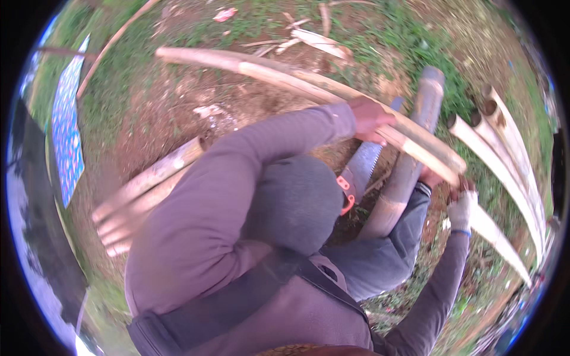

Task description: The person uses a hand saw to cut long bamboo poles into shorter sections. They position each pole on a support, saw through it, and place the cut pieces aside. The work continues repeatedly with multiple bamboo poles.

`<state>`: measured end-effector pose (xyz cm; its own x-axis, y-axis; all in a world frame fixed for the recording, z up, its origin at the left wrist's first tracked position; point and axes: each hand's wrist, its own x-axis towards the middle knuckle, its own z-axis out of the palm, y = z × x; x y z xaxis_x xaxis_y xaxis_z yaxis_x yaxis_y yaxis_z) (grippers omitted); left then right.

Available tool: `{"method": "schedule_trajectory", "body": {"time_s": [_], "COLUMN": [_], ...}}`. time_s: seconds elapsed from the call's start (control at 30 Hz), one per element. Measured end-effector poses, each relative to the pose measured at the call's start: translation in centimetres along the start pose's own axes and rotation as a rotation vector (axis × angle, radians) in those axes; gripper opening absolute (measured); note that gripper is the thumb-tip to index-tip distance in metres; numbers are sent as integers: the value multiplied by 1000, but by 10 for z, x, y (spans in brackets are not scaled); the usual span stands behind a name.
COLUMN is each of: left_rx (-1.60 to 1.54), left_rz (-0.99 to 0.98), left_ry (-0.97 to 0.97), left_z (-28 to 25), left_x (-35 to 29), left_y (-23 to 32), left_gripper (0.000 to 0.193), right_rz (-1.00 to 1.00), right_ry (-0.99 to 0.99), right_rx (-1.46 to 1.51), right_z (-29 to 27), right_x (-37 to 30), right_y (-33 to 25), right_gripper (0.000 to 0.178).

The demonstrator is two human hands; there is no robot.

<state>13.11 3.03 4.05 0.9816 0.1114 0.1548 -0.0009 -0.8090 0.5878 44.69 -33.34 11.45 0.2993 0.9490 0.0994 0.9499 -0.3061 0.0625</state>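
Two long pale bamboo lengths (320, 92) lie side by side, slanting from the upper left down to the right across a thick greyish bamboo pole (401, 187). My bare left hand (373, 121) is closed over the nearer length, fingers wrapped round it. At its right end is my right hand (462, 207), in a pale glove with fingertips showing, closed on that end. A handsaw (362, 169) with an orange handle rests beside the thick pole, below my left hand; part of its blade is hidden behind the bamboo.
Several cut bamboo poles (502, 160) lie at the right, and more bamboo pieces (148, 187) at the left. Split scraps (320, 43) litter the grass and soil at the far side. My bent knee (377, 264) and bare foot are near the thick pole. A blue patterned sheet (66, 127) hangs at far left.
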Motion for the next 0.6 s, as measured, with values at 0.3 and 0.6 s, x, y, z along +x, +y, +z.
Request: {"method": "schedule_trajectory", "body": {"time_s": [0.3, 0.6], "left_rx": [375, 370], "left_rz": [-151, -243], "left_ry": [-84, -225], "left_z": [6, 23], "left_x": [47, 64], "left_y": [5, 2], "left_gripper": [97, 106], "right_rz": [257, 349], "right_ry": [-43, 298], "right_rx": [86, -7], "right_z": [18, 31], "right_x": [61, 26], "right_y": [13, -67], "right_gripper": [43, 42]}}
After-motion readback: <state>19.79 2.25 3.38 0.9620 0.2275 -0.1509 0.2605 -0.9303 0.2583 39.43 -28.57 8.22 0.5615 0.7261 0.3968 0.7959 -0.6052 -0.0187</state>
